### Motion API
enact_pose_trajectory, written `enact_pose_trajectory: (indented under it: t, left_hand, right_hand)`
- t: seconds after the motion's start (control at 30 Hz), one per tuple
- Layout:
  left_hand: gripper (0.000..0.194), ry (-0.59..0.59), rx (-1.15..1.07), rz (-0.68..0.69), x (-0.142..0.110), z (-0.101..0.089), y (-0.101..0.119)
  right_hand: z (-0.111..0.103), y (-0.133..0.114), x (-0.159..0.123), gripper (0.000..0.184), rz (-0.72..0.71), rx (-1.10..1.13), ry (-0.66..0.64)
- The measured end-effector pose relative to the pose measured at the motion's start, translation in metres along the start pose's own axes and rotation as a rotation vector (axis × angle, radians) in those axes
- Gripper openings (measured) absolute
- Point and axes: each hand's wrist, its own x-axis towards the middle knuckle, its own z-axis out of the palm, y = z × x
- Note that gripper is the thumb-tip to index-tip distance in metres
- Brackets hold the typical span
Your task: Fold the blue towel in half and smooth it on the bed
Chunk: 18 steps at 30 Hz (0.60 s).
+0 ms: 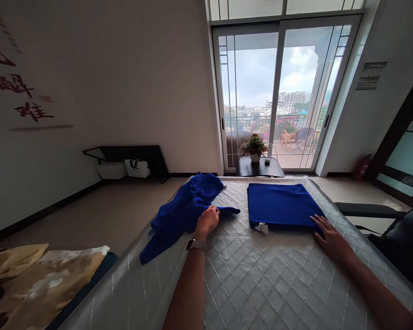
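On grey quilting (254,284), the left hand (207,221) pinches crumpled blue cloth (181,213), the spread right hand (328,235) touching folded blue cloth (278,205) at its near-right corner.

1. The bare left hand (208,220) sits at six o'clock from the middle of the head view, back upward, fingers curled in as in a grip, their tips hidden.
2. Its wrist (198,245) wears a dark-faced watch with a pale, slim band (198,244).
3. The bare left forearm (189,288) enters at the bottom edge and points between twelve and one o'clock.
4. The bare right hand (326,233) lies at four o'clock, palm down, fingers outstretched toward ten o'clock, thumb apart from them.
5. The bare right forearm (373,284) slants in from the lower corner, pointing between ten and eleven o'clock.
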Motion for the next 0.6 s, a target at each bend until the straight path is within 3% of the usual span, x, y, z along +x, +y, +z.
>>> enact_pose_trajectory:
  t: [0.17,0.3,0.47,0.6]
  left_hand:
    - [0.028,0.11,-0.236,0.066,-0.015,-0.062,0.02]
    - [0.044,0.413,-0.825,0.144,-0.057,-0.118,0.043]
    - [0.044,0.592,-1.169,0.088,-0.093,-0.145,0.068]
    - [0.04,1.004,-1.312,0.16,-0.122,-0.165,0.076]
  right_hand:
    - [0.003,0.003,0.0,0.063,-0.006,-0.009,0.006]
    - [0.002,0.004,0.0,0.063,-0.006,-0.009,0.0]
    - [-0.002,0.002,0.0,0.063,-0.004,-0.019,-0.007]
    - [-0.004,0.0,-0.001,0.063,-0.005,-0.015,-0.003]
